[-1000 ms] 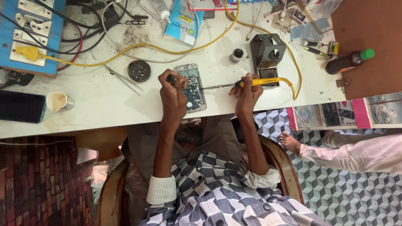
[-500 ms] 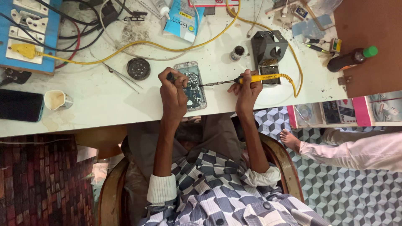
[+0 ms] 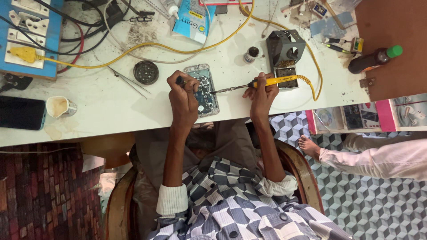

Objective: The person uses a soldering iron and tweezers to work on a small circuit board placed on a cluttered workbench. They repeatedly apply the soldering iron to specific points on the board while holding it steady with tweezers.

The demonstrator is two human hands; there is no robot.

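Little has changed since before: the right hand (image 3: 262, 91) still grips the yellow soldering iron (image 3: 267, 82), tip on the opened phone (image 3: 202, 89); the left hand (image 3: 183, 95) pinches perhaps tweezers. Bare worktop (image 3: 111, 109) lies leftward.

Your bench in colours

You grip a yellow soldering iron (image 3: 272, 81) on a white table (image 3: 111, 111); blue power board (image 3: 26, 40) far left; your shirt (image 3: 231, 195) is grey-and-white checked.
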